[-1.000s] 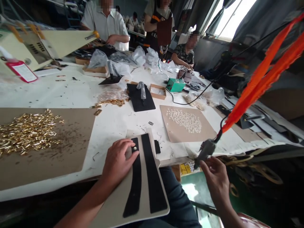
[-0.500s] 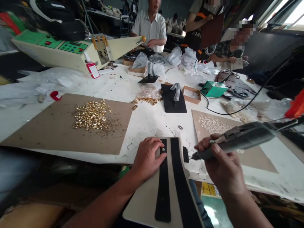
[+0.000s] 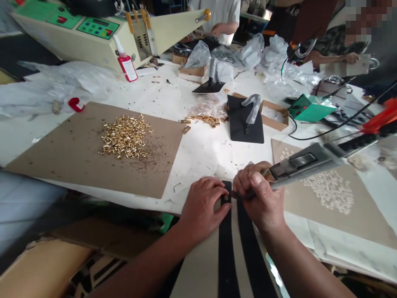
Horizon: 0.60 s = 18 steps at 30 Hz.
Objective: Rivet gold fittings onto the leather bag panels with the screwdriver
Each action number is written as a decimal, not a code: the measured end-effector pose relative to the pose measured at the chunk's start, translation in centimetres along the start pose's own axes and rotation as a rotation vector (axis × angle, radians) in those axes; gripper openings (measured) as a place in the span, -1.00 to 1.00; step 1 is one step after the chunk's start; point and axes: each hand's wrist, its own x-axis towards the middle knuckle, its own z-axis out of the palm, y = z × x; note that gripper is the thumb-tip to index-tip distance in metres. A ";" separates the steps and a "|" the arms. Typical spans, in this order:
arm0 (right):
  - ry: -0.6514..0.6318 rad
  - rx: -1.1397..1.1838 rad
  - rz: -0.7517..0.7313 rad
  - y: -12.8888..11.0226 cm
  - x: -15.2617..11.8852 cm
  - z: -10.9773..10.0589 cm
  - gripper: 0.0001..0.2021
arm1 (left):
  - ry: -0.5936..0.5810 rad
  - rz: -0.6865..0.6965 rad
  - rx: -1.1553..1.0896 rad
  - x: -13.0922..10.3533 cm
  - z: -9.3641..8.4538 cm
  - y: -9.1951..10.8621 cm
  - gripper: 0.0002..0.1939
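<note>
A beige panel (image 3: 198,269) with black strips (image 3: 227,252) lies across the table's front edge. My left hand (image 3: 204,203) rests on its far end, thumb and index finger apart on either side of a small round fitting (image 3: 226,198) on the left strip. My right hand (image 3: 262,194) is wrapped round the front of a grey powered screwdriver (image 3: 297,163), which slants up to the right. Its tip is close to the fitting, beside my left fingers; the exact contact is hidden by my right fingers.
Gold buckles (image 3: 125,136) are heaped on a brown board (image 3: 89,165) at left. Small clear rings (image 3: 331,190) lie on another board at right. Behind are a black plate (image 3: 245,120), a green box (image 3: 312,108), a red bottle (image 3: 127,66), a machine (image 3: 77,37), and people.
My right hand has brought the screwdriver left to the fitting beside my left fingers. The camera view has tilted down and shifted, so the table items appear larger.
</note>
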 end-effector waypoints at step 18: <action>-0.392 -0.066 0.052 1.6 -0.1 -1.0 -0.79 | 0.001 -0.027 0.011 0.0 0.4 -0.1 -0.93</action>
